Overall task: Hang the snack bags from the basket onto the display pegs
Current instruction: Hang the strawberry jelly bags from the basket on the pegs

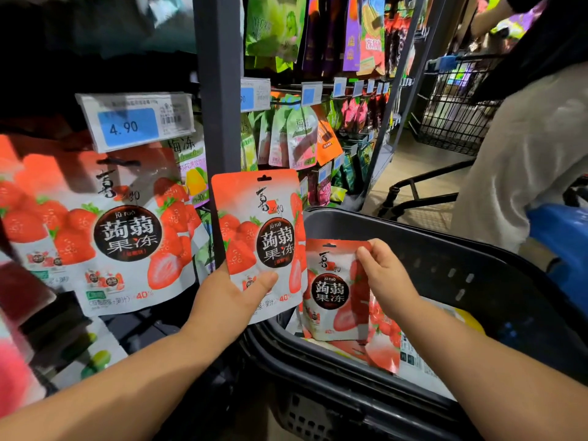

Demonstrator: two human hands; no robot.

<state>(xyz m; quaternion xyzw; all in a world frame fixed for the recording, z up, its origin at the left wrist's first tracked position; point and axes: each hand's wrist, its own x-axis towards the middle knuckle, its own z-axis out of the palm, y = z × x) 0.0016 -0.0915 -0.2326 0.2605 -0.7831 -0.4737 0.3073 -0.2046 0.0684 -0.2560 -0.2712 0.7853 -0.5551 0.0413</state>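
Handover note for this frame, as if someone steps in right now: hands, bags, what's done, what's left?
Left hand holds one strawberry bag upright by its lower edge, beside the rack, not on a peg.
Right hand pinches a second strawberry bag by its top corner, above the basket.
Done: a matching bag hangs under the 4.90 price tag.
Left: hang both held bags, then the loose bags in the basket.

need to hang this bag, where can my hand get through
Looks bare: the gap below the hung bag, left of the post. Crowded: the bags right of the post, and the basket floor under the right hand.
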